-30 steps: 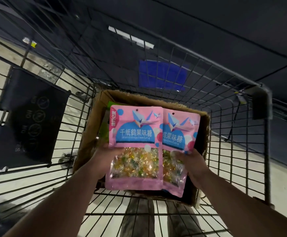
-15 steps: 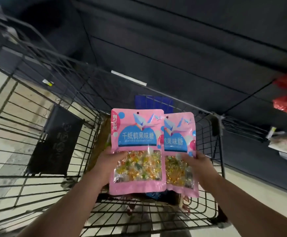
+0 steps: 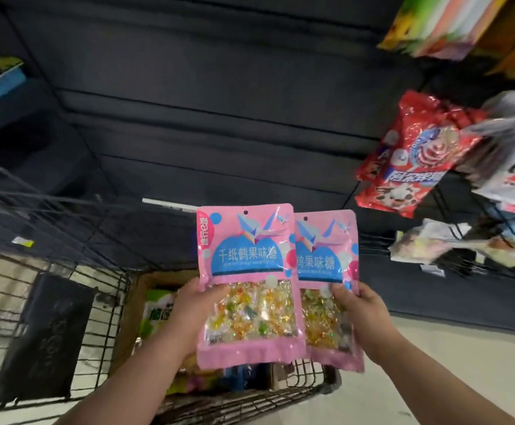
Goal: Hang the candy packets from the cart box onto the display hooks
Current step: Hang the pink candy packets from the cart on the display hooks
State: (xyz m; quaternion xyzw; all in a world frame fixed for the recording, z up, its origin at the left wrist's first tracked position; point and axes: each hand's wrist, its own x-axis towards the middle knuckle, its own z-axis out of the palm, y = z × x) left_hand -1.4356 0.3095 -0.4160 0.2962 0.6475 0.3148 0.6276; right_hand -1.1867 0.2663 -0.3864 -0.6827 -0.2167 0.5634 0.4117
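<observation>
Our two forearms come up from the bottom edge, and here are the hands. Our left hand grips the front packet by its left edge, with the thumb laid across the clear window and the other fingers out of sight behind. Our right hand does the same on the rear packet, thumb pressed on its face near the right edge, fingers hidden at the back.

Both packets are pink with a blue label and a paper-crane picture, and wrapped sweets show through the lower window. They stand upright, side by side, the front one overlapping the rear one's left edge, each with a small hang hole near the top. We hold them in the air above the cart and its cardboard box.

Down in that box we spot a green packet and more wrappers, too blurred to name. Beyond the wire basket runs the dark shelf panel. Off to the right, red bags hang at a tilt, with blurred pale packets below them. Whether hooks carry them, we cannot tell.
</observation>
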